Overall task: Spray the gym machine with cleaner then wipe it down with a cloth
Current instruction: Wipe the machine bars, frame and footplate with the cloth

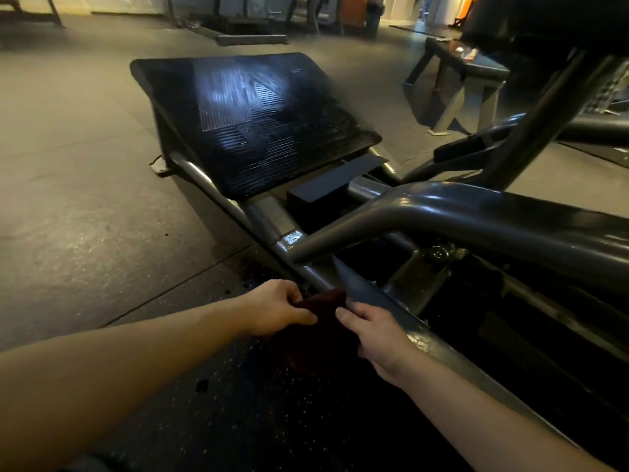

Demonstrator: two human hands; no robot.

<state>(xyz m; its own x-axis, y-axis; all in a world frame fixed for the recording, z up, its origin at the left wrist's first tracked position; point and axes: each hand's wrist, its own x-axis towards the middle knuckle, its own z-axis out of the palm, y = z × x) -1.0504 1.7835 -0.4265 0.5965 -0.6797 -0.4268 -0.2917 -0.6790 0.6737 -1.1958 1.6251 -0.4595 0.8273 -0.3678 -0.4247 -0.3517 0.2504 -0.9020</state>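
Item: wipe-down of gym machine, cloth stage.

- Cloth (pixel 321 301): dark red, bunched, at 6 o'clock of the view, held just above or against the lower frame rail (pixel 315 276); contact with the rail cannot be told.
- Left hand (pixel 279 306): thumb and fingers pinch the cloth's left edge, narrow grip.
- Right hand (pixel 376 335): fingers curled on the cloth's right edge, close to the rail.
- Spray bottle: not in view.
- Step, as judged: spraying looks done, since wet sheen shows at the rail joint (pixel 292 238) and on the footplate (pixel 258 124). The cloth is being gathered or spread for wiping.
- Next move calls for: a flat fold of cloth pressed on the rail, drawn along it toward 11 o'clock, then up onto the curved tube (pixel 476 216).
- Edges: a grey angled plate (pixel 354 287) meets the rail just beyond the cloth and could snag it. The tube junction crowds 12 o'clock.
- Open room: bare rubber floor (pixel 85 199) from 8 to 10 o'clock gives the left arm free swing. From 2 to 4 o'clock the space is packed with frame members.
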